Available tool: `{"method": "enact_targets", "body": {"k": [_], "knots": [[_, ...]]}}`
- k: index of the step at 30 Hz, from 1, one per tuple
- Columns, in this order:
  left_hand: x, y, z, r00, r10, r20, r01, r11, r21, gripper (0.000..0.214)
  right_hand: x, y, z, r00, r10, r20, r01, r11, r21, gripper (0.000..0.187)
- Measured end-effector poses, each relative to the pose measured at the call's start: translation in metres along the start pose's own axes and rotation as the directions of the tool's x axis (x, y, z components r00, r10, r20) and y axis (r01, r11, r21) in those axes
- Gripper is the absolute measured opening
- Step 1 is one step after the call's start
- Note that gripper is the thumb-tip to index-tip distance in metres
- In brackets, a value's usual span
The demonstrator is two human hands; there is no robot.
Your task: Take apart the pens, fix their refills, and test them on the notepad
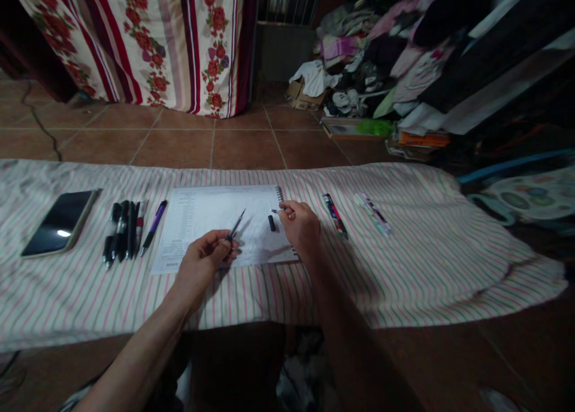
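My left hand is closed, pinching a slim dark pen whose thin point sticks up and to the right over the paper. Between the fingertips of my right hand is a small pen part with a light, metallic-looking end pointing left; most of it is hidden by the fingers. A short black pen cap or barrel piece lies on the white sheet between the hands. Beneath both hands is a spiral notebook with printed lines on its left side and its coil on the right.
Left of the notebook lie a purple pen, several dark pens and a phone. To its right are a dark patterned pen and pale pens. Striped cloth covers the surface. Clothes are heaped behind.
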State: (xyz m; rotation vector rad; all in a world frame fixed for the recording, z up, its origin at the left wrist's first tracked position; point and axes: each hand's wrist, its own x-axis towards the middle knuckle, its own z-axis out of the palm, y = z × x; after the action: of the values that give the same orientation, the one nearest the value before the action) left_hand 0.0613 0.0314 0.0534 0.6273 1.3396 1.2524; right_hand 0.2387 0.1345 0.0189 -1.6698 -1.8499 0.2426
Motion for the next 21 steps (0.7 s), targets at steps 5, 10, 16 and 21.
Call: {"method": "enact_targets", "body": {"k": [5,10,16,21], "knots": [[-0.001,0.000,-0.002,1.000,0.007,0.008,-0.007,1.000,0.002,0.025,-0.001,0.003,0.005,1.000,0.002,0.016,-0.002,1.000,-0.028,0.027],[-0.002,0.001,-0.004,1.000,0.015,0.016,-0.015,1.000,0.001,0.022,-0.001,0.003,0.010,0.999,-0.021,0.029,0.022,0.999,-0.034,0.028],[-0.003,0.002,-0.006,1.000,-0.009,0.004,0.009,1.000,-0.004,0.024,0.000,-0.001,0.013,0.999,-0.017,0.042,0.021,0.996,-0.083,0.027],[-0.003,0.004,-0.007,1.000,-0.012,0.000,0.012,1.000,0.003,0.023,0.001,-0.003,0.012,0.998,-0.021,0.060,0.029,0.992,-0.123,0.025]]}}
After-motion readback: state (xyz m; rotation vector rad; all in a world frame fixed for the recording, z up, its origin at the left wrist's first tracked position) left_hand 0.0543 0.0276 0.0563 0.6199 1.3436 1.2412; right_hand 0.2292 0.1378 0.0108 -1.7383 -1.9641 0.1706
